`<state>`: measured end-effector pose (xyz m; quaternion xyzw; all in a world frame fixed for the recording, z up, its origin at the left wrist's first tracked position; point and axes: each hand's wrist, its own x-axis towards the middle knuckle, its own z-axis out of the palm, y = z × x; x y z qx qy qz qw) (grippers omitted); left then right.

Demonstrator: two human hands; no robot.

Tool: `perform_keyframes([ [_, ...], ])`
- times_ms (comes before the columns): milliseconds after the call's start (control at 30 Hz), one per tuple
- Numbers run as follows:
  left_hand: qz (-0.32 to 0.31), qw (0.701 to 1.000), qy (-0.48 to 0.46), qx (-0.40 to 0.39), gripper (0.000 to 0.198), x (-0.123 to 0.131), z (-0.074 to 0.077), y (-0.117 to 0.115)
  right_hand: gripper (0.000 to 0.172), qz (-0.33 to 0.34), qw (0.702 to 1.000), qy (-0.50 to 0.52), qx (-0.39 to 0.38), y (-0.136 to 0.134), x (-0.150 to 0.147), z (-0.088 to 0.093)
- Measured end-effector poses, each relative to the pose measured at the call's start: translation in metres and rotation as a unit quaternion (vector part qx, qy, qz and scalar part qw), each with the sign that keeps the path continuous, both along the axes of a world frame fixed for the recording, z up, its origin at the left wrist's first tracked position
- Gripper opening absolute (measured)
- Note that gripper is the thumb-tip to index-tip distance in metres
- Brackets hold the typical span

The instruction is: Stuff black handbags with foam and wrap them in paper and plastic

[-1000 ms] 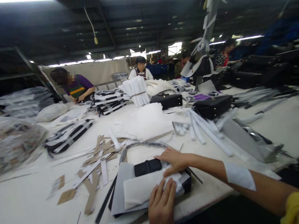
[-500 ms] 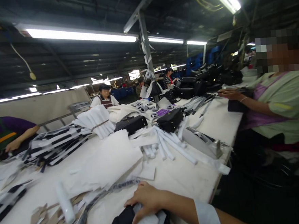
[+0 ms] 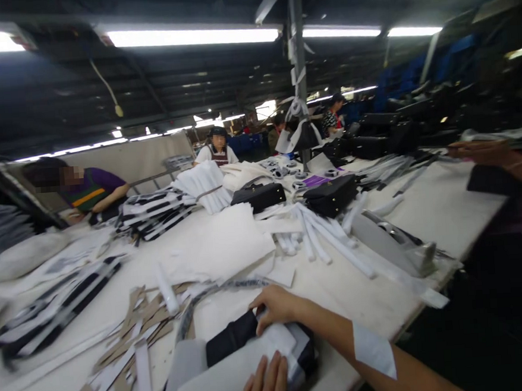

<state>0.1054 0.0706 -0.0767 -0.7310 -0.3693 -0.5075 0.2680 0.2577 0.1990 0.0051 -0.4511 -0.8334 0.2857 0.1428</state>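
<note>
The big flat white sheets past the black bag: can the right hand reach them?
Probably yes: the right hand rests on the partly covered bag, close to the white sheets; a thin, grey curved strap lies between, but low.

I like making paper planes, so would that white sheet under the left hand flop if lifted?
The white sheet would probably flop, since it looks thin. The left hand resting on it would likely stop it sliding.
</note>
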Motion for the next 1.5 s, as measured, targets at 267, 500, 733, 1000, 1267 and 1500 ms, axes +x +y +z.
perform_keyframes([
  [267,0.008,0.986,0.049,-0.16,0.033,-0.004,0.047,-0.036,0.049,0.024,0.994,0.057,0.089,-0.015,0.009,0.002],
  [500,-0.003,0.968,0.077,-0.239,0.026,-0.006,0.051,-0.037,0.038,0.043,0.978,0.053,0.197,-0.095,0.011,0.009],
  [733,-0.058,0.928,0.256,-0.264,0.042,-0.067,0.088,-0.047,0.047,0.086,0.968,0.002,0.235,-0.116,0.016,0.001],
  [1000,0.019,0.901,0.351,-0.254,0.051,-0.144,0.109,-0.039,0.076,0.1,0.959,-0.023,0.264,-0.118,0.021,-0.007],
  [1267,0.011,0.933,0.234,-0.272,0.039,-0.138,0.077,-0.033,0.061,0.104,0.952,-0.027,0.286,-0.12,0.013,-0.002],
  [1500,0.003,0.948,0.204,-0.243,0.043,-0.137,0.074,-0.035,0.028,-0.096,0.977,0.179,0.065,-0.188,-0.003,-0.009],
])
